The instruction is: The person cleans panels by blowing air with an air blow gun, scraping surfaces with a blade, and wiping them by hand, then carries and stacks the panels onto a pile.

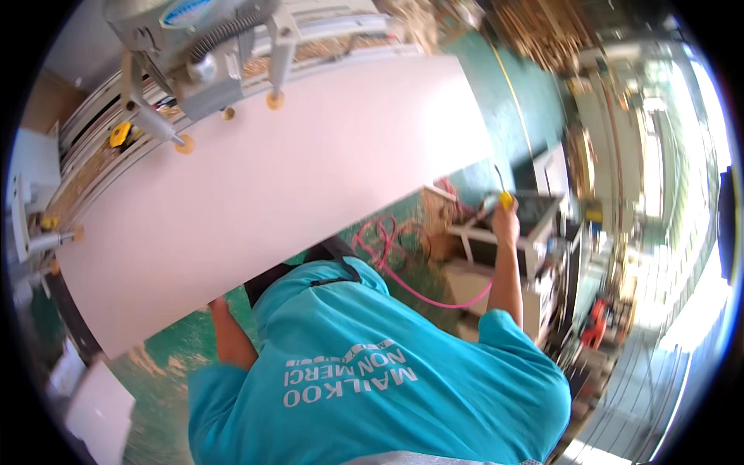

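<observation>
A large white board lies slanted across the machine in front of me. My left hand is at the board's near edge. Its fingers are mostly hidden there, so their grip cannot be made out. Out to the right, away from the board, my right hand is closed around a yellow air blow gun. Its thin dark nozzle points up and away from me. A pink hose loops over the floor and passes up behind my right forearm.
A grey machine head with yellowish round pads stands over the board's far edge. Right of me is a metal-framed cart. A red tool lies farther right. Sawdust litters the green floor, and wood strips are stacked at the back.
</observation>
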### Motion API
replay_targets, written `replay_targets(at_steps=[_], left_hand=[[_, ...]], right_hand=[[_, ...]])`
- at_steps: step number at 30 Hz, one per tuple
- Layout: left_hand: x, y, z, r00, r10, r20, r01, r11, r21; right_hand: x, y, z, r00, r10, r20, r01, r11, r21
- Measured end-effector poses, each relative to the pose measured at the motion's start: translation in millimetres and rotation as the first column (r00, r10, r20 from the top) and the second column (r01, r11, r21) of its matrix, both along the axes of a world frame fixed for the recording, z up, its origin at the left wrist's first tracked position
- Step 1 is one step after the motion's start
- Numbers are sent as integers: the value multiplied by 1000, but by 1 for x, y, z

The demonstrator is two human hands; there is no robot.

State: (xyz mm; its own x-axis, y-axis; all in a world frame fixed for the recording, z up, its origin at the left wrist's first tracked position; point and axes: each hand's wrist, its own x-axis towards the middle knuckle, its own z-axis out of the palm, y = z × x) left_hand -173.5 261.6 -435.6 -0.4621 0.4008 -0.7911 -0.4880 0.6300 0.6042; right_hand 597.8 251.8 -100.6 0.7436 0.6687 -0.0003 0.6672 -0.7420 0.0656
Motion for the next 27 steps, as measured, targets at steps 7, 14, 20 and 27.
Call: replay_targets(at_steps=[7,14,20,27], left_hand=[[179,8,128,879,238,412,-302,948,96],[209,-15,147,979,131,153,-139,989,41],[123,-12,152,964,260,45,-260,965,-8],[-137,-20,77,863,449,-231,-441,893,88]], right_hand=[[-15,59,19,348,247,-904,-101,969,226],[-233,199,-48,-90,291,-953,-677,683,273],[-375,171,-18,-32,362,-932,-829,512,227],[-374,156,-36,-173,-22,-985,-584,808,85]])
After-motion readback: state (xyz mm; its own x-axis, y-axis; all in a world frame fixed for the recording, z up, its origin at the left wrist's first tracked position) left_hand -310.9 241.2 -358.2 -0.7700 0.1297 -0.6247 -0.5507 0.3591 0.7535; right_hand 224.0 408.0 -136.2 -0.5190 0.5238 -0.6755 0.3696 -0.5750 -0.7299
